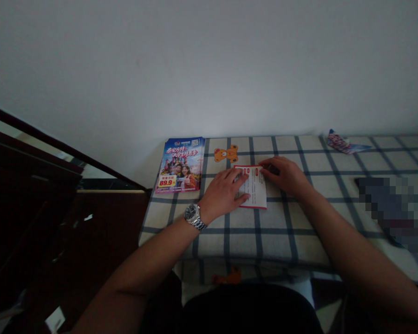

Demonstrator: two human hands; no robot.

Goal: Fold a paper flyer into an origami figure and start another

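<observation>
A white printed paper with red edges [257,190] lies on the checked tablecloth in front of me, apparently folded. My left hand [225,192], with a metal watch [194,216] on the wrist, rests on the paper's left part, fingers apart and pointing right. At the paper's upper right corner is my right hand [280,174], its fingers bent together at the edge; whether they pinch the paper is hard to make out. A stack of colourful flyers [181,164] lies to the left of both hands.
A folded paper shape [346,143] sits at the back right of the table [299,239]. A dark, partly pixelated flat object [383,208] lies at the right. Behind the table stands a pale wall [209,69]. Dark furniture [24,185] is at the left.
</observation>
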